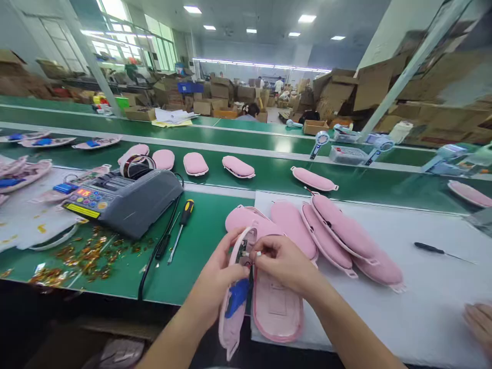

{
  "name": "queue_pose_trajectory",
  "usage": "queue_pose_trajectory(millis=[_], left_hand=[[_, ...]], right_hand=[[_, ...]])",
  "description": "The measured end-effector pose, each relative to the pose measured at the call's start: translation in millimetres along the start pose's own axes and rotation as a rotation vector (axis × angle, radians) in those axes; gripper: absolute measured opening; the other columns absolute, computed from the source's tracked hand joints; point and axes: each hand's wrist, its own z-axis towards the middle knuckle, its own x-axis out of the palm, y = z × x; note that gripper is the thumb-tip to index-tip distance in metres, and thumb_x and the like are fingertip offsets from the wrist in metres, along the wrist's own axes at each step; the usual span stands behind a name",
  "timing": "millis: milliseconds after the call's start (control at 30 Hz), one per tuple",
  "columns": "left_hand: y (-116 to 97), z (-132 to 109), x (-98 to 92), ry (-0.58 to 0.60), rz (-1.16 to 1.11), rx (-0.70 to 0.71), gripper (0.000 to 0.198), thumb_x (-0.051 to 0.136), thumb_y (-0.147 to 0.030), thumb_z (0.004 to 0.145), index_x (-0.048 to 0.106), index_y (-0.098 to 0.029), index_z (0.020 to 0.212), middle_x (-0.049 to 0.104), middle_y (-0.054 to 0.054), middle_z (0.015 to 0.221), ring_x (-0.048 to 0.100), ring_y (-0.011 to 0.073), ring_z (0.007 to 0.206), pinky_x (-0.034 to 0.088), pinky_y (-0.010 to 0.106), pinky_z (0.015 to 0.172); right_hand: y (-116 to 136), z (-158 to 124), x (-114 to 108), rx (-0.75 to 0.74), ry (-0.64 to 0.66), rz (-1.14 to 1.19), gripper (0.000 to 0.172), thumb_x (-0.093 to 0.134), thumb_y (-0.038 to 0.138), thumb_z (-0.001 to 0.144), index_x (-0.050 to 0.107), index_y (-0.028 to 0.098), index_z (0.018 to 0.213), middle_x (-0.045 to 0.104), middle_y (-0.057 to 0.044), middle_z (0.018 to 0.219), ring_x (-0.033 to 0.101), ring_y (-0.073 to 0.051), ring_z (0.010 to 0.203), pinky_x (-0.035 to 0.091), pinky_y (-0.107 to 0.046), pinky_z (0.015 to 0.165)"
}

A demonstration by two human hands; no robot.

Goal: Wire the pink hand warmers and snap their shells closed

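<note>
My left hand [215, 279] grips an opened pink oval shell [230, 318] by its edge; a small circuit board and a blue part show inside it. My right hand [282, 264] pinches a small white piece at the top of that board. The matching pink half [277, 310] lies flat under my right wrist on the white mat [423, 307]. Just beyond my hands lies a row of several overlapping closed pink shells [338, 233].
A grey tape dispenser machine [123, 200] with its black cable sits at left, a yellow-handled screwdriver [183, 221] beside it, gold scraps [84, 253] strewn in front. A black screwdriver [438, 251] lies on the mat. More pink shells ride the green conveyor [269, 171]. Another person's hand [478, 318] shows at right.
</note>
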Motion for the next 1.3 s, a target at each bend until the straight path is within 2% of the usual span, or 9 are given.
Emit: queue_pose_trajectory(millis=[233,367,533,600,733,867,967,1133,1300], left_hand=[[4,1,4.9,-0.023,0.012,-0.018,0.078,0.062,-0.01,0.059,0.047,-0.028,0.134,0.065,-0.002,0.092,0.054,0.0088,0.069,0.04,0.018,0.061],[6,-2,9.3,-0.08,0.113,0.056,0.073,0.06,-0.013,0.062,0.049,-0.03,0.133,0.061,0.001,0.12,0.058,0.0155,0.094,0.043,0.021,0.074],[10,2,7.8,-0.086,0.281,0.16,0.074,0.059,-0.014,0.061,0.05,-0.029,0.133,0.047,0.0,0.14,0.045,0.0245,0.124,0.039,0.027,0.095],[10,4,5.5,-0.113,0.309,0.154,0.076,0.059,-0.014,0.061,0.047,-0.03,0.134,0.049,0.002,0.137,0.05,0.0232,0.117,0.041,0.027,0.091],[4,6,3.2,-0.136,0.243,0.016,0.073,0.057,-0.018,0.066,0.042,-0.031,0.136,0.064,0.001,0.103,0.057,0.0133,0.071,0.043,0.023,0.062],[-1,4,2.9,-0.141,0.155,0.036,0.07,0.058,-0.015,0.064,0.045,-0.029,0.132,0.063,-0.001,0.099,0.057,0.0143,0.075,0.042,0.022,0.061],[-1,3,2.5,-0.123,0.163,0.045,0.069,0.057,-0.016,0.064,0.044,-0.029,0.131,0.062,-0.001,0.098,0.055,0.0136,0.073,0.041,0.022,0.06],[1,2,-0.5,-0.125,0.184,0.056,0.069,0.054,-0.016,0.063,0.044,-0.028,0.13,0.06,-0.003,0.088,0.048,0.0099,0.062,0.037,0.021,0.056],[3,2,-3.8,-0.095,0.142,0.049,0.073,0.054,-0.014,0.06,0.043,-0.029,0.131,0.059,-0.003,0.085,0.05,0.0107,0.065,0.037,0.021,0.057]], right_hand=[[0,-6,3,-0.033,-0.055,-0.028,0.015,0.049,0.01,0.067,0.063,0.017,0.065,0.064,0.001,0.066,0.051,-0.011,0.06,0.038,-0.022,0.057],[4,-7,4,-0.015,-0.038,-0.006,0.015,0.048,0.009,0.066,0.06,0.017,0.063,0.061,0.003,0.062,0.05,-0.01,0.056,0.036,-0.021,0.053],[2,-2,7,-0.011,-0.023,0.023,0.014,0.047,0.01,0.068,0.056,0.018,0.061,0.058,0.003,0.059,0.05,-0.01,0.055,0.037,-0.021,0.052],[0,-2,7,-0.015,-0.025,0.033,0.014,0.048,0.013,0.072,0.058,0.018,0.066,0.058,0.003,0.06,0.051,-0.011,0.054,0.039,-0.022,0.052],[-3,-8,0,-0.046,-0.091,0.099,0.017,0.048,0.023,0.083,0.065,0.019,0.084,0.065,-0.001,0.075,0.06,-0.013,0.067,0.047,-0.024,0.062],[-5,-17,-11,-0.147,-0.116,0.071,0.024,0.045,0.024,0.086,0.067,0.021,0.095,0.061,-0.001,0.08,0.059,-0.011,0.065,0.048,-0.024,0.062],[-2,-17,-12,-0.09,-0.095,0.205,0.026,0.054,0.029,0.083,0.061,0.023,0.107,0.058,0.003,0.071,0.057,-0.011,0.056,0.047,-0.024,0.053],[4,-8,-7,0.043,-0.154,0.383,0.027,0.071,0.041,0.07,0.062,0.016,0.074,0.058,0.002,0.054,0.055,-0.011,0.049,0.046,-0.023,0.05],[9,-7,-4,0.061,-0.057,0.32,0.032,0.065,0.047,0.075,0.066,0.015,0.076,0.06,0.0,0.058,0.055,-0.01,0.054,0.047,-0.022,0.054]])
